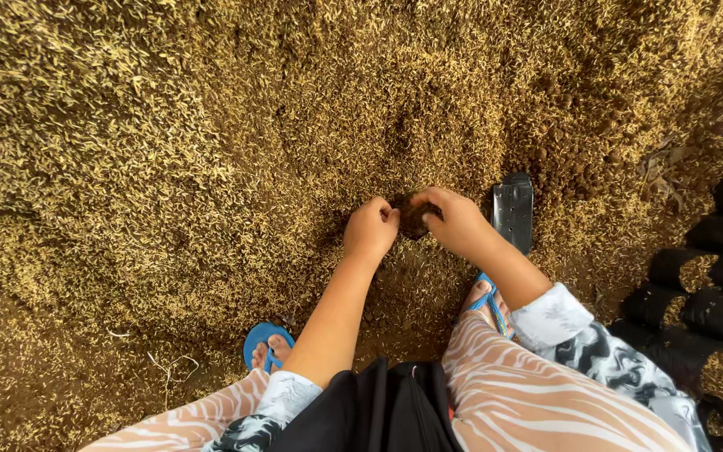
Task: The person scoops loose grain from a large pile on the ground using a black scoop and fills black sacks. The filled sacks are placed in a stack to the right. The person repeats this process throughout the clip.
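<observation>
Head view shows husks (169,125) covering the ground. At the centre of the frame, the left hand (370,230) and right hand (459,222) both grasp a small dark bag (412,216); filled black bags (705,301) lie at right.

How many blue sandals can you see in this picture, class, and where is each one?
2. One blue sandal is at lower left by the left forearm; the other sandal is under the right wrist, partly hidden. None appears elsewhere.
</observation>
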Demonstrator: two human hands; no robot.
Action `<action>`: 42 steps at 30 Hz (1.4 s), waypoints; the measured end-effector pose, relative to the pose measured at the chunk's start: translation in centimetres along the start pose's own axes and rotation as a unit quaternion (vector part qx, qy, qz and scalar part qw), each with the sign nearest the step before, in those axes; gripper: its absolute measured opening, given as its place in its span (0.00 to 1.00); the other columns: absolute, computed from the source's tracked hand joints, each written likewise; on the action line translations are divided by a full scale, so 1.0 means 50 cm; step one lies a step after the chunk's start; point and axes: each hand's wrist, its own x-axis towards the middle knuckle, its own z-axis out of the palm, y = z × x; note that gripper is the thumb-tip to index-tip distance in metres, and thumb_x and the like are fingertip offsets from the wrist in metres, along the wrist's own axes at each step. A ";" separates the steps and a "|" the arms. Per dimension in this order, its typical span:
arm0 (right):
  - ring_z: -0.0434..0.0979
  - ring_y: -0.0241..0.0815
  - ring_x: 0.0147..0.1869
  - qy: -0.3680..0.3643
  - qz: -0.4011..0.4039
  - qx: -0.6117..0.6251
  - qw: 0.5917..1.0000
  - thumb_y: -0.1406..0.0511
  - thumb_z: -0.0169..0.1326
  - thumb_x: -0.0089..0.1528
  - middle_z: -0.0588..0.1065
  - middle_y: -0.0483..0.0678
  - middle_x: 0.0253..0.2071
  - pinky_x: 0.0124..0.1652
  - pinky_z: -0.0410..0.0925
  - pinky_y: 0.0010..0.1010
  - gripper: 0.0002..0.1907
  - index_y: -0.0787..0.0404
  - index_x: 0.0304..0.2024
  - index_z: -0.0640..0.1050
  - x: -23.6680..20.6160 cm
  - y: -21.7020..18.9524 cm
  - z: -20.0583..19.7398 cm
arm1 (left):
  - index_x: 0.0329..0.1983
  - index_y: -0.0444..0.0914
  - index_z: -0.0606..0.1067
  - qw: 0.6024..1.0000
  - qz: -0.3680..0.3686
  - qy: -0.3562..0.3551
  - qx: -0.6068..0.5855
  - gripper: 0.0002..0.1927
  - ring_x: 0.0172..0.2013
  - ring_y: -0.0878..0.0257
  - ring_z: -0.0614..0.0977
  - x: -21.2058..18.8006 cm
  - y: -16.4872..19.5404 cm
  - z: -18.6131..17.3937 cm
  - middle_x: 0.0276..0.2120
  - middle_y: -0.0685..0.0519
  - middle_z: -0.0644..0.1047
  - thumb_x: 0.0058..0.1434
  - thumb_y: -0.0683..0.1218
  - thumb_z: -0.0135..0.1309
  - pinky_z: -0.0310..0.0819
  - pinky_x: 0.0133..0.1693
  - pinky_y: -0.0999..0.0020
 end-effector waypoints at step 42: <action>0.80 0.48 0.47 0.111 0.039 -0.001 0.993 0.57 0.60 0.63 0.78 0.53 0.47 0.46 0.72 0.38 0.18 0.59 0.52 0.79 0.052 0.109 0.072 | 0.41 0.41 0.81 0.987 0.094 0.122 -0.034 0.11 0.42 0.54 0.81 0.029 0.006 0.052 0.42 0.51 0.79 0.64 0.52 0.58 0.77 0.45 0.60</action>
